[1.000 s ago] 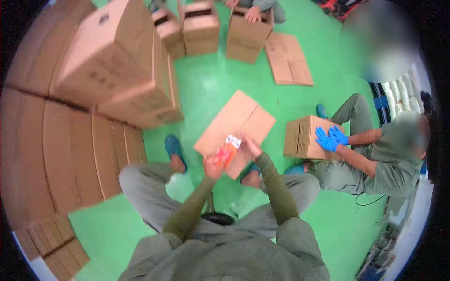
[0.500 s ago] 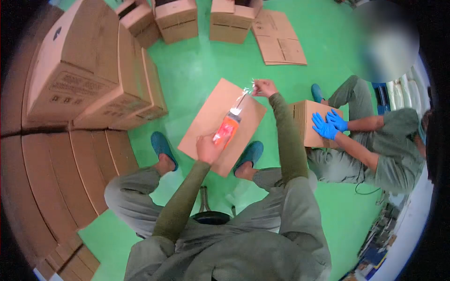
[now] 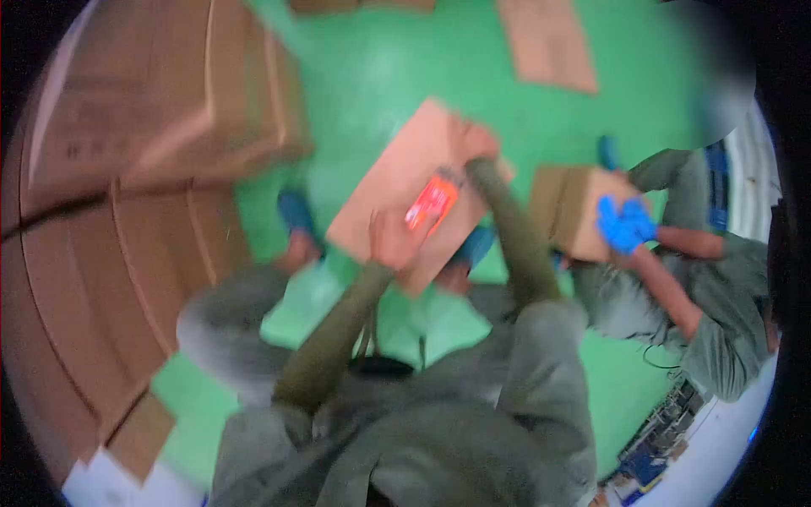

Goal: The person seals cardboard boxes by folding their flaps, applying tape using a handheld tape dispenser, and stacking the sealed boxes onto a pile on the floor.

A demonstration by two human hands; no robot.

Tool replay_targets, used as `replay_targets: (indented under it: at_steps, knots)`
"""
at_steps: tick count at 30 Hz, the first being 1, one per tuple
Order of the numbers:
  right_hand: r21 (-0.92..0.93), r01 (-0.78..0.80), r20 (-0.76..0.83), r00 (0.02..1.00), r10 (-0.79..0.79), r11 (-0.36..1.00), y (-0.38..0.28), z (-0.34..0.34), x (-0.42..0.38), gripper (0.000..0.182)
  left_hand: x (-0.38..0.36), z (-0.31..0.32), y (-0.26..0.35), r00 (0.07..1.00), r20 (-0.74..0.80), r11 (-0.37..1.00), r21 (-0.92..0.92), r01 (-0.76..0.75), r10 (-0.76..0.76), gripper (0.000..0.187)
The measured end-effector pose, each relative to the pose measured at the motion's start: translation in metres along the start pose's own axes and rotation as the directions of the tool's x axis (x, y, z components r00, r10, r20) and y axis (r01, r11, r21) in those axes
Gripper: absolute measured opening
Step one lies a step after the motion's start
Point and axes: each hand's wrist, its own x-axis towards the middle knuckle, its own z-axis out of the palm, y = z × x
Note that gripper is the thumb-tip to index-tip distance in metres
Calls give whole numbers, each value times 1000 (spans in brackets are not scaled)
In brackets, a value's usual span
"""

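A closed cardboard box [image 3: 372, 198] sits tilted diagonally between my feet, its flat top facing me. My left hand [image 3: 395, 240] is closed around an orange tape dispenser [image 3: 432, 203], which lies low over the middle of the box top. At the far right edge of the box is my right hand [image 3: 475, 142], touching or just over the cardboard. Its fingers are smeared by motion, and I cannot make out any tape there now.
Large cardboard boxes [image 3: 169, 76] stand stacked on my left. A flattened carton [image 3: 549, 46] lies on the green floor ahead. To my right, a seated co-worker's blue-gloved hands [image 3: 623, 223] rest against another cardboard box [image 3: 562, 211]. A stool [image 3: 380, 366] is beneath me.
My right hand has come down to the box's far edge; the clear tape stretched from the dispenser no longer shows. The view has shifted and blurred. My left hand still holds the dispenser.
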Motion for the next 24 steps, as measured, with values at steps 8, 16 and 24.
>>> replay_targets:
  at_steps: [8,16,24]
  knots:
    - [87,-52,125,991,41,995,-41,-31,-43,88,-89,-70,-34,970,108,972,-66,224,-216,45]
    - [211,31,12,999,-34,977,-66,-37,-48,103,-169,-121,-122,821,271,863,95,496,-502,56]
    - [227,280,58,952,-300,933,-114,-117,-227,84,-132,-26,-132,767,219,797,146,586,-603,75]
